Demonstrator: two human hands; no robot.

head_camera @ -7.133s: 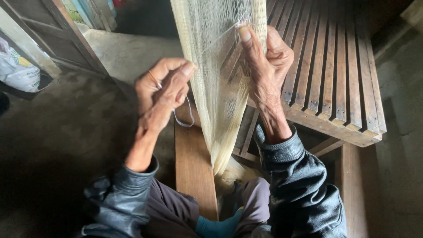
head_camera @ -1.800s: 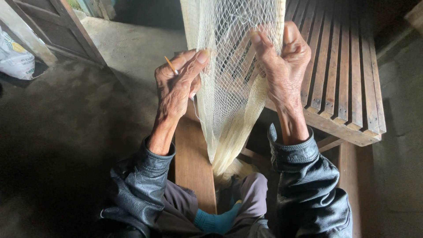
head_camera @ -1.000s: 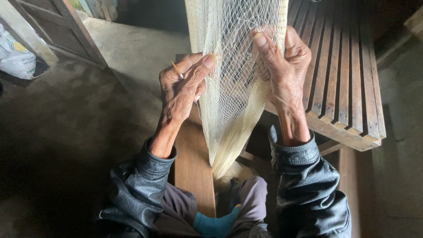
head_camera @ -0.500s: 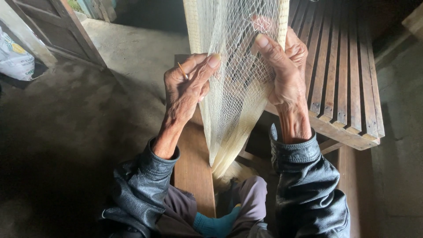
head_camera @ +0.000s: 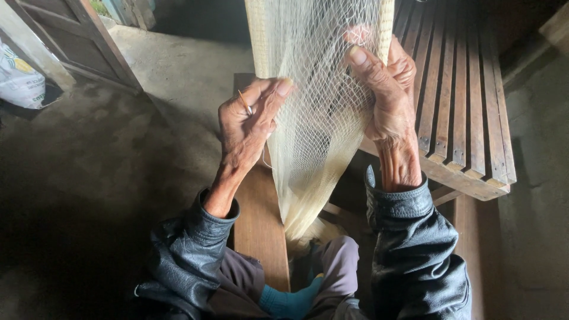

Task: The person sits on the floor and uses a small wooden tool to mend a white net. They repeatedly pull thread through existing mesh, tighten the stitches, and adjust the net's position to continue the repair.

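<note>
A slatted wooden worktop [head_camera: 468, 106] stands at the right, a plank [head_camera: 258, 219] running below it. A pale fishing net [head_camera: 317, 118] hangs stretched down the middle, bunching near the person's knees. The right hand [head_camera: 388, 95] has its grip closed on the net's right edge, thumb pressing the mesh. The left hand [head_camera: 249, 121] is curled, fingertips touching the net's left edge, pinching a thin netting needle [head_camera: 244, 102].

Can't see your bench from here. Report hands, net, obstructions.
Left hand pinching a thin stick, fingertips on the net. Right hand gripping the net's right side, thumb in front. Net hangs taut, gathered toward the lap. Nothing across it.
</note>
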